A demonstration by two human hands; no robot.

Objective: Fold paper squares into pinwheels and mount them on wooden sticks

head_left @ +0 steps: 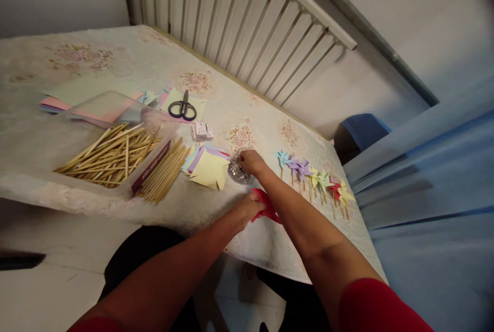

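A piece of red paper (267,204), its edges bent over, is gripped between the fingers of my left hand (249,206) just above the table's near side. My right hand (250,161) is down at a small clear dish (240,175) of shiny silver pins, fingers closed together at its contents; whatever is between the fingertips is hidden. Left of the dish lies a stack of cut paper squares (210,168), a pale yellow one on top with slits at its corners. Finished paper pinwheels (303,168) on sticks lie in a row to the right.
A clear plastic box (116,188) of wooden sticks stands at left, with more sticks (164,172) beside it. Behind are scissors (182,109), a small white box (202,131) and coloured paper sheets (88,92). A radiator (239,18) borders the back; a blue curtain (432,193) hangs right.
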